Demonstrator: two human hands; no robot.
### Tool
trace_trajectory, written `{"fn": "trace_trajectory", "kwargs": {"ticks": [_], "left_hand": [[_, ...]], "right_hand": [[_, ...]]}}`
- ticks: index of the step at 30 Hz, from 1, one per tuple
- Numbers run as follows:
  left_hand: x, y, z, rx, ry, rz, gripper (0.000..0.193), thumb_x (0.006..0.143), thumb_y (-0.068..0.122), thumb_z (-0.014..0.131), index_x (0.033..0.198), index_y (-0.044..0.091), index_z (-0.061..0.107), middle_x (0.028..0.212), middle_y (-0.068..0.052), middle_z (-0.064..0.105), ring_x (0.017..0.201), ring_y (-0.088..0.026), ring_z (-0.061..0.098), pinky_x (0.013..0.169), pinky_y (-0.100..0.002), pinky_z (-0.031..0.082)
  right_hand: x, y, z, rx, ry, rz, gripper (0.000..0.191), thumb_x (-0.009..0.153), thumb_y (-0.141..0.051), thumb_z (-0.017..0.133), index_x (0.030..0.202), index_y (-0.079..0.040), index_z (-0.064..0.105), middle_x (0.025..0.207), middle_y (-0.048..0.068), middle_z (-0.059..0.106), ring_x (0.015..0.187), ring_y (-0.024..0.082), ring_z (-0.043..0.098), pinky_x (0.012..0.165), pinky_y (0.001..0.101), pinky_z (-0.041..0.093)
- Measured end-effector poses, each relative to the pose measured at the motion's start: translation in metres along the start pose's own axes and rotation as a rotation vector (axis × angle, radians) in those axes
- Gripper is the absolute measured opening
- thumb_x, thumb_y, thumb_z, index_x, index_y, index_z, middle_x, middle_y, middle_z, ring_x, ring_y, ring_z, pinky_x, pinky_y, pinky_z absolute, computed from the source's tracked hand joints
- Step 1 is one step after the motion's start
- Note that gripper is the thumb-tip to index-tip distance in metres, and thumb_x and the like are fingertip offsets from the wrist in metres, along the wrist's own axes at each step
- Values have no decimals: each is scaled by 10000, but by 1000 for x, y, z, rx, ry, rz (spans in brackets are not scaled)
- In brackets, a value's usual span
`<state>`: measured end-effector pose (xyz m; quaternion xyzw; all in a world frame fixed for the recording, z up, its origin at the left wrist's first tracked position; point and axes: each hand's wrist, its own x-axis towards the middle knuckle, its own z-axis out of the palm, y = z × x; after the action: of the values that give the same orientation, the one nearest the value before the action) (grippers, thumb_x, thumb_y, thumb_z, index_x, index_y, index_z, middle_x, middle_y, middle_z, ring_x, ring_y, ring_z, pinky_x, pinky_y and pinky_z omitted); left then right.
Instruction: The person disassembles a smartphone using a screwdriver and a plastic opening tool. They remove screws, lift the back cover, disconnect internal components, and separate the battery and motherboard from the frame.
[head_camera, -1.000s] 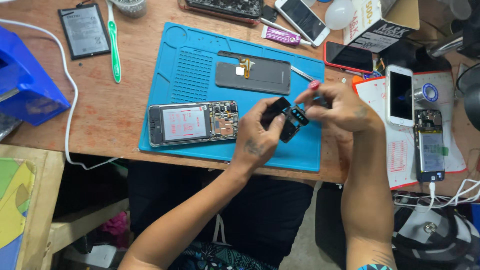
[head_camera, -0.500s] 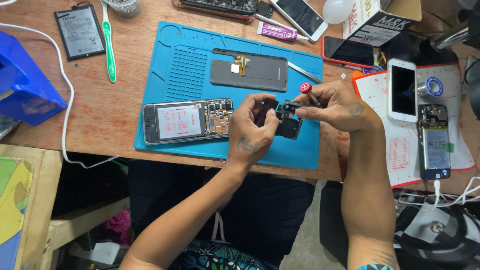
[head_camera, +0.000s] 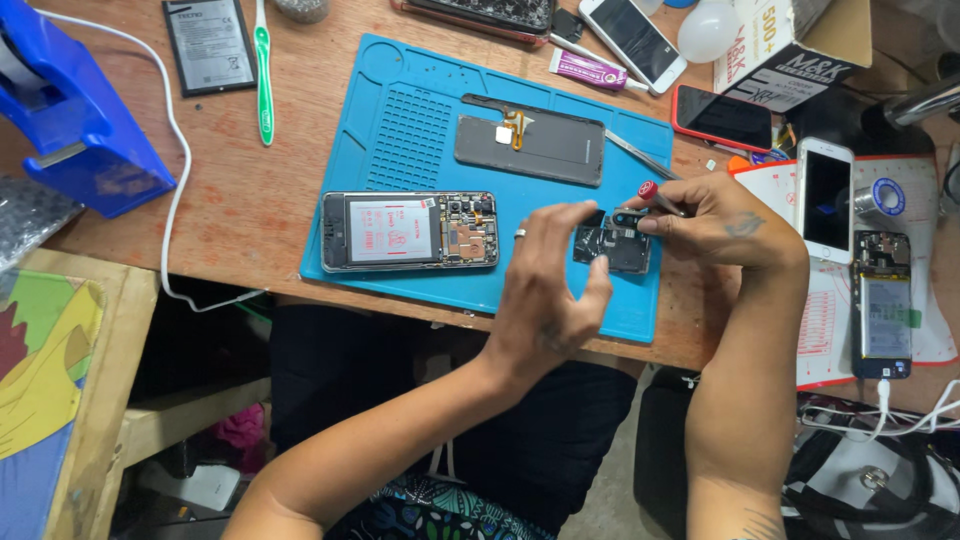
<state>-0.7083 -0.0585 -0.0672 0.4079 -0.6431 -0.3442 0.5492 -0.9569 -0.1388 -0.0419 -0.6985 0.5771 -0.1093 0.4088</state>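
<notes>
Right now my right hand (head_camera: 725, 225) pinches a red-capped screwdriver (head_camera: 655, 196), its fingers closed round the shaft, the tip down at the small black phone part (head_camera: 613, 245) that lies on the blue work mat (head_camera: 420, 110). My left hand (head_camera: 548, 290) curls at that part's near edge, fingertips on it, gripping it from the side. Left of the part on the mat lies an opened phone (head_camera: 410, 231) with its insides showing; above the part lies a grey back cover (head_camera: 530, 142). Off the mat's right edge sits a white phone (head_camera: 825, 192); off its upper left corner rest a green toothbrush (head_camera: 263, 70) and a flat battery (head_camera: 209, 45).
</notes>
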Motion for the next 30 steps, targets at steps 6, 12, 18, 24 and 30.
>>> {"fn": "trace_trajectory", "kwargs": {"ticks": [6, 12, 18, 24, 30], "left_hand": [[33, 4, -25, 176, -142, 311, 353, 901, 54, 685, 1241, 24, 592, 1169, -155, 614, 1073, -328, 623, 950, -427, 507], [89, -24, -92, 371, -330, 406, 114, 977, 82, 654, 1079, 33, 661, 1012, -131, 688, 917, -273, 662, 885, -415, 525], [67, -55, -177, 685, -544, 153, 574, 828, 427, 822, 1160, -14, 665, 1080, -207, 635, 1040, -354, 604, 920, -455, 485], [54, -68, -191, 688, -588, 84, 811, 634, 469, 875, 1253, 7, 629, 1184, -181, 574, 1152, -357, 515, 997, -472, 381], [64, -63, -198, 643, -593, 104, 915, 583, 437, 915, 1284, -28, 555, 1120, -187, 533, 1099, -354, 505, 998, -479, 379]], "right_hand": [[4, 4, 9, -92, 85, 118, 279, 873, -231, 831, 910, 24, 724, 680, 35, 516, 631, 108, 449, 553, 301, 401], [6, -1, 14, -84, 131, 42, 289, 804, -241, 834, 1001, -38, 774, 810, -21, 657, 697, 73, 565, 620, 245, 487], [11, -6, 16, -112, 201, 83, 297, 830, -233, 812, 1034, -22, 769, 928, 25, 733, 787, 92, 643, 695, 247, 526], [22, -47, 28, 27, 293, -73, 286, 984, -202, 709, 1197, -14, 738, 924, 35, 676, 787, 71, 587, 686, 231, 482], [39, -119, 49, -242, 140, -253, 243, 962, -130, 682, 1192, -100, 755, 851, 17, 664, 689, 108, 596, 566, 277, 474]]}}
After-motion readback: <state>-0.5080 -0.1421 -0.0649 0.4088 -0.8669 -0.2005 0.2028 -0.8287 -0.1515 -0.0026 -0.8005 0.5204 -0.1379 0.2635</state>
